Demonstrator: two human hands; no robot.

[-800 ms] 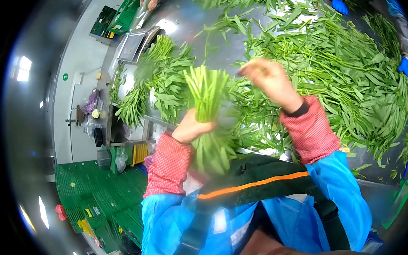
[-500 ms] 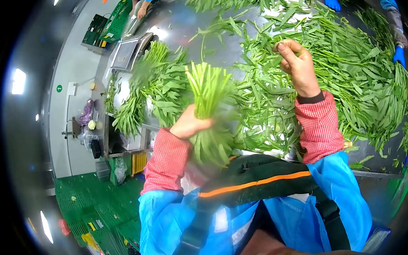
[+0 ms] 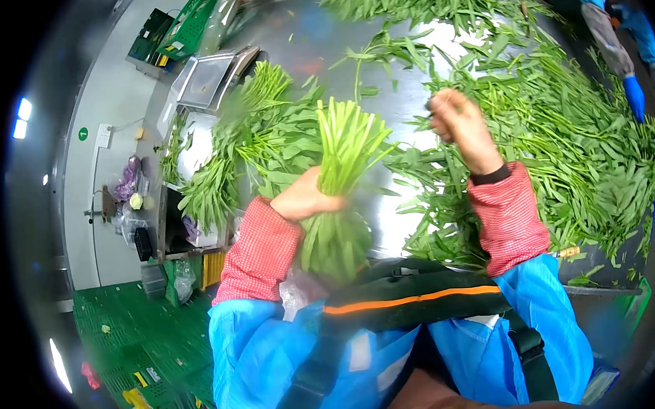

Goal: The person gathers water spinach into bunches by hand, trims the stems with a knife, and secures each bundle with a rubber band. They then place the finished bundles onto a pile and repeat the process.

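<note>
My left hand (image 3: 307,196) is wrapped round a bunch of water spinach (image 3: 345,149), cut stems upward and leaves hanging down toward my apron. To its right, above the table, my right hand (image 3: 464,125) is closed with thumb and fingers pinched together. A small dark bit shows at its fingertips, too blurred to name. Beneath and beyond that hand spreads a big pile of loose water spinach (image 3: 558,121). Left of the held bunch, more bunches (image 3: 263,145) lie together with their leaves toward me.
A metal scale (image 3: 209,79) stands at the back left of the steel table (image 3: 313,51). Green crates (image 3: 188,24) sit beyond it. Green plastic pallets (image 3: 128,330) cover the floor at left. A co-worker's blue-gloved hand (image 3: 634,97) rests by the pile at far right.
My view has shifted a little. The held bunch sits slightly further right in view, and my right hand is lower and nearer to it. More bare steel shows between my hands. Co-workers' gloved hands have moved.
</note>
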